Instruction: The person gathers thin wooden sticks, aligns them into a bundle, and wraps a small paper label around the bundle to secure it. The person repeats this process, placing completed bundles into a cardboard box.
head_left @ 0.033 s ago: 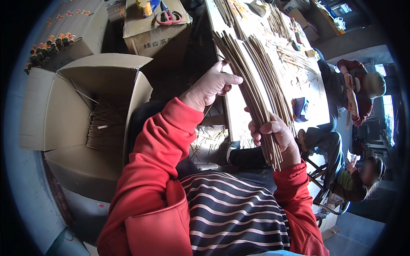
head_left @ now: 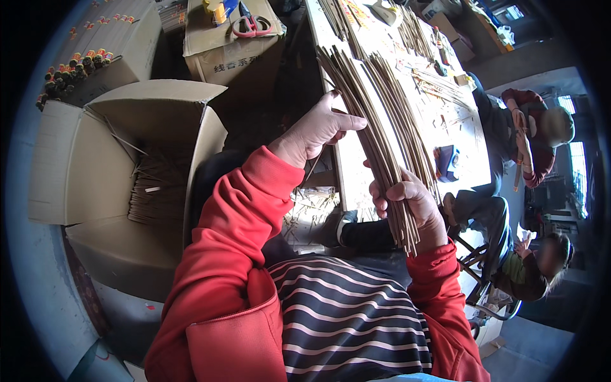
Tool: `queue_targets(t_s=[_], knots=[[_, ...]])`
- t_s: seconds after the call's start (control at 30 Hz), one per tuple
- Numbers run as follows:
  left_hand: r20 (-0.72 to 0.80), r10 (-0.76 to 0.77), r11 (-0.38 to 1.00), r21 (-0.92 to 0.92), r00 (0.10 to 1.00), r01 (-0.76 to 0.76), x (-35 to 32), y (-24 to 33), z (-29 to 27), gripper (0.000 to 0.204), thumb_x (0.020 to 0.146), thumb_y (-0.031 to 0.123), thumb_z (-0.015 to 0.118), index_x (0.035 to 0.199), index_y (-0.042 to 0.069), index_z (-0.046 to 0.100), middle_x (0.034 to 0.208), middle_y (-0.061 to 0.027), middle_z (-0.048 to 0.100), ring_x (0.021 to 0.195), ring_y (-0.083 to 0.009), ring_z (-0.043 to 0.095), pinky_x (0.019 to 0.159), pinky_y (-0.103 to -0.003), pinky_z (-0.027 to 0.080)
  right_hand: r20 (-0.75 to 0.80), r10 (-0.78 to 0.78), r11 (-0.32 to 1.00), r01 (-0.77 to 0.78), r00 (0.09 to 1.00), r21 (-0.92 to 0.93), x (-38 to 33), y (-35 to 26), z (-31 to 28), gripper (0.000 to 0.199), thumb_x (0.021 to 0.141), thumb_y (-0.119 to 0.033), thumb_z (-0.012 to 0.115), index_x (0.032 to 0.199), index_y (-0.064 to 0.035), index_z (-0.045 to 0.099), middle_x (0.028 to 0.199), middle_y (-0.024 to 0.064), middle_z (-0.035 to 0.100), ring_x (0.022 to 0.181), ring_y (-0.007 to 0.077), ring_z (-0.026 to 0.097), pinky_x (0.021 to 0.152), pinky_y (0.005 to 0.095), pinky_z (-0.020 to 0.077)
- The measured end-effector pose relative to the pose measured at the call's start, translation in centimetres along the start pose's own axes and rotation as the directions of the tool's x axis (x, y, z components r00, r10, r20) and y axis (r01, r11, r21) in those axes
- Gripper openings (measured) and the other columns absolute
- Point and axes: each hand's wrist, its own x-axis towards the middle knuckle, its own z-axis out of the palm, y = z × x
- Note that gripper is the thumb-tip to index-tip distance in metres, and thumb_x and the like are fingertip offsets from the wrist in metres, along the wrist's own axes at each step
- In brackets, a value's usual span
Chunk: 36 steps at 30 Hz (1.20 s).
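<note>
A bundle of thin brown incense sticks [head_left: 373, 141] slants across in front of me, over the edge of the white table. My right hand [head_left: 417, 207] is wrapped round its lower part, thumb on top, with the stick ends poking out below. Higher up, my left hand [head_left: 316, 129] grips the bundle's left side with its thumb laid across the sticks; its other fingers are partly hidden. More incense sticks [head_left: 402, 111] lie on the table just right of the held bundle.
An open cardboard box [head_left: 95, 162] with brown sticks inside stands at left. Pink-handled scissors [head_left: 252, 27] rest on a closed carton [head_left: 223, 63]. The white table [head_left: 468, 165] carries more sticks and a small blue packet [head_left: 447, 163]. Two people sit at right.
My left hand has shifted very slightly to the right along the bundle. My right hand holds its place.
</note>
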Motion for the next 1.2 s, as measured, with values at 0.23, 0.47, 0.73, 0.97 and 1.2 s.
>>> queue_targets(t_s=[0.23,0.47,0.73,0.97,1.2], knots=[[-0.146,0.308,0.951,0.082,0.940,-0.299,0.4,-1.0,0.2,0.066,0.077,0.013,0.067,0.132,0.003,0.031,0.077,-0.0013,0.057,0.056,-0.0037,0.046,0.048,-0.017,0.036,0.014,0.031,0.999,-0.030,0.999,-0.022,-1.1,0.1,0.3,0.064,0.059,-0.003,0.055,0.121,0.0032,0.042,0.072,0.0115,0.054,0.054,0.0171,0.052,0.049,0.0291,0.0489],[-0.574,0.375,0.927,0.228,0.728,-0.298,1.8,-1.2,-1.8,0.028,0.078,0.001,0.054,0.106,-0.003,0.054,0.081,-0.0071,0.059,0.064,-0.0068,0.050,0.054,-0.019,0.040,0.097,0.036,0.992,-0.047,0.995,0.120,-2.9,1.1,-1.0,0.073,0.057,-0.005,0.058,0.126,0.0037,0.039,0.073,0.0117,0.056,0.051,0.0170,0.052,0.043,0.0282,0.0466],[-0.062,0.522,0.648,0.677,0.851,-0.349,-1.3,-1.6,1.7,0.071,0.069,0.030,0.075,0.124,0.002,0.041,0.108,-0.0177,0.050,0.099,-0.0242,0.050,0.087,-0.034,0.041,0.054,-0.054,0.994,0.048,0.997,0.103,-2.4,1.1,-0.5,0.069,0.060,-0.007,0.060,0.125,0.0042,0.039,0.075,0.0122,0.056,0.055,0.0159,0.054,0.047,0.0275,0.0503],[-0.034,0.660,0.513,0.750,0.751,-0.417,-1.1,-2.1,1.6,0.019,0.082,0.009,0.062,0.098,0.000,0.055,0.067,-0.0065,0.059,0.062,-0.0116,0.059,0.058,-0.025,0.048,0.086,-0.012,0.990,0.000,0.996,0.139,-2.8,1.2,-0.2,0.072,0.058,-0.004,0.058,0.127,0.0053,0.037,0.075,0.0140,0.057,0.051,0.0177,0.054,0.046,0.0291,0.0492],[-0.150,0.873,0.268,0.943,0.464,-0.200,-0.3,0.0,-1.1,0.011,0.080,0.012,0.059,0.087,0.004,0.056,0.063,-0.0107,0.058,0.057,-0.0289,0.060,0.050,-0.036,0.049,0.106,-0.030,0.981,0.008,0.994,0.196,-3.4,1.4,-0.9,0.075,0.057,-0.005,0.058,0.128,0.0049,0.035,0.075,0.0140,0.057,0.053,0.0183,0.054,0.045,0.0293,0.0488]])
